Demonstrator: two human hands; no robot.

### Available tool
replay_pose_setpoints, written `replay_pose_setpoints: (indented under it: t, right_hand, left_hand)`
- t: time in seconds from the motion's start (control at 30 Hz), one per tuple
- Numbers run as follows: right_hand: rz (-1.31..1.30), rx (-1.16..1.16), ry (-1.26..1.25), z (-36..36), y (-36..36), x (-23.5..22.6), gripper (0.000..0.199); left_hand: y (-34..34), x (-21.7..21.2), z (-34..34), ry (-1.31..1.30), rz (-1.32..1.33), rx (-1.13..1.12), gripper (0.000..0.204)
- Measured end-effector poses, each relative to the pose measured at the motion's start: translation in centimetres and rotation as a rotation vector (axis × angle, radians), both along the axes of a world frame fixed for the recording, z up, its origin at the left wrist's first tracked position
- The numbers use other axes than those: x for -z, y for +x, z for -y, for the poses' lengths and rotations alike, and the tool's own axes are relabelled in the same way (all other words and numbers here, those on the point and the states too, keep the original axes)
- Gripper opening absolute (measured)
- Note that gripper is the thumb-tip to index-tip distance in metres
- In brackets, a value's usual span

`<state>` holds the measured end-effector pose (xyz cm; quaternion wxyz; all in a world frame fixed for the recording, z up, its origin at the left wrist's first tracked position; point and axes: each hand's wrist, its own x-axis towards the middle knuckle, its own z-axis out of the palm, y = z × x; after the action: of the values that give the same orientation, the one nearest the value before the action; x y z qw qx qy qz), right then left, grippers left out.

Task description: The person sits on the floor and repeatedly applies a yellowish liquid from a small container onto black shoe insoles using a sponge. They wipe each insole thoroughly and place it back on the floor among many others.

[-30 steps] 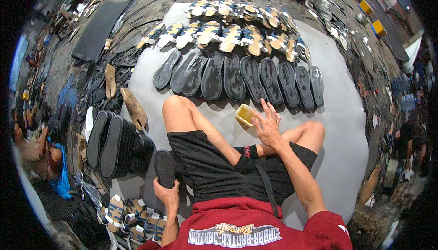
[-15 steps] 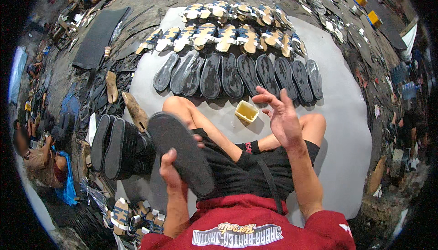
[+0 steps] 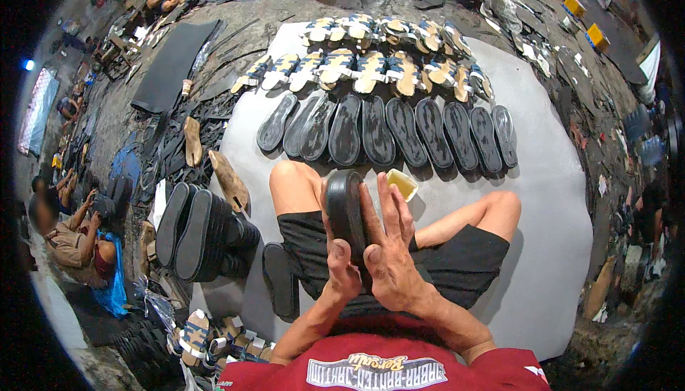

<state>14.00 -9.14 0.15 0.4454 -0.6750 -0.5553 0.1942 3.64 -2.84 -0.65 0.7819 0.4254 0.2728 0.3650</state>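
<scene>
A thick black shoe sole [image 3: 344,202] stands on edge between my two hands, above my lap. My left hand [image 3: 342,273] grips its near left side, the thumb pointing up and the other fingers mostly hidden behind the sole. On its right side lies my right hand [image 3: 394,262], fingers stretched and slightly apart, touching the sole. Just beyond the right fingertips, a small pale tub [image 3: 404,184] with yellowish contents is partly covered. A row of black soles [image 3: 378,134] with glossy wet-looking patches lies beyond my knees.
Sandals [image 3: 369,70] with tan footbeds stand in rows at the mat's far end. To my left are stacked black soles [image 3: 203,237], a single sole [image 3: 280,280] and a wooden shoe last [image 3: 230,180]. The grey mat [image 3: 542,163] lies beneath. Another person [image 3: 78,241] sits at far left.
The sole has moved right and turned from face-on to edge-on in my left hand. My right hand has come down and left against it. The view has shifted slightly.
</scene>
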Motion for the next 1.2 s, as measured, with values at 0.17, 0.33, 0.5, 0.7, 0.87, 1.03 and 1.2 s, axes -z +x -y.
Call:
replay_pose_setpoints:
  t: [0.17, 0.33, 0.5, 0.7, 0.87, 1.03, 1.2]
  right_hand:
    - [-0.026, -0.026, -0.01, -0.3, 0.0, -1.0, 0.085]
    - [0.068, -0.033, -0.016, -0.8, 0.8, -1.0, 0.084]
    - [0.23, -0.003, -0.067, -0.9, 1.3, -0.6, 0.072]
    - [0.286, -0.015, -0.117, -1.1, 2.7, -0.2, 0.065]
    - [0.385, -0.029, -0.184, -1.0, 4.0, -0.1, 0.061]
    - [0.42, -0.072, -0.175, -0.8, 5.2, -0.6, 0.058]
    - [0.502, -0.129, -0.188, -0.7, 6.1, -1.5, 0.057]
  left_hand:
    - [0.4, 0.0, 0.2, -0.01, -0.001, 0.008, 0.082]
    - [-0.1, 0.0, 0.4, -0.028, -0.016, 0.012, 0.08]
    - [-0.4, 0.0, 0.6, -0.045, -0.022, 0.01, 0.078]
    - [-0.9, 0.7, -0.1, -0.013, -0.098, -0.028, 0.074]
    - [-1.3, -0.6, -0.9, -0.215, -0.029, 0.066, 0.065]
    - [-1.5, -1.8, -2.1, -0.32, -0.055, 0.1, 0.064]
    - [-1.5, -3.3, -3.0, -0.467, -0.025, 0.136, 0.065]
